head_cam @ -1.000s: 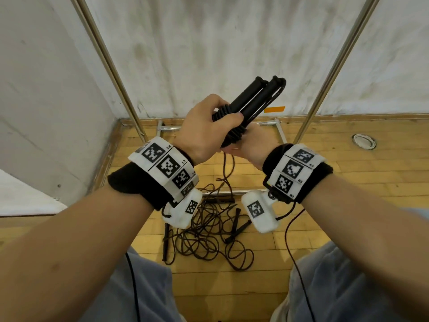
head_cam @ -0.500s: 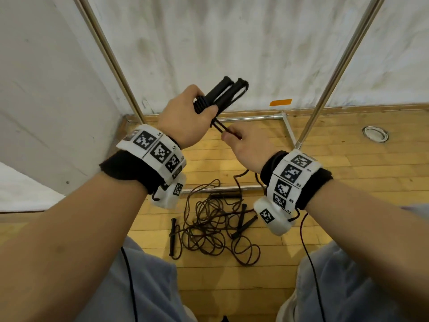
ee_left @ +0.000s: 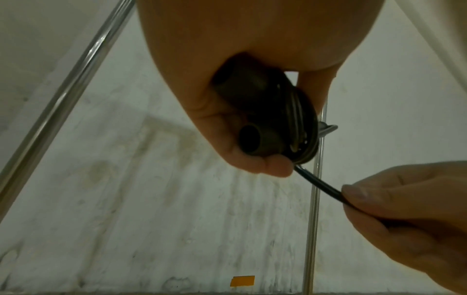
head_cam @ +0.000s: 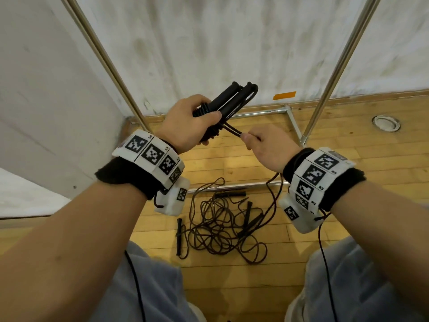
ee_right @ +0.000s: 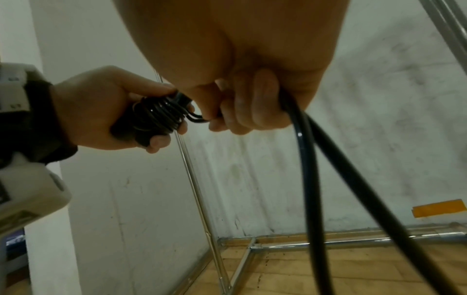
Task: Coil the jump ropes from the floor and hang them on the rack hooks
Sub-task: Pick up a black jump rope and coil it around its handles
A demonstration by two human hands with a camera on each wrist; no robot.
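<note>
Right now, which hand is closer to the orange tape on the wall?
Right. In the head view the right hand sits just below the orange tape, pinching the rope. The left hand grips the handles farther to the left.

Left hand (ee_left: pixel 252 79) grips coiled rope handles (ee_left: pixel 257 119); right hand (ee_left: pixel 404 219) pinches cord (ee_left: pixel 318 186).
</note>
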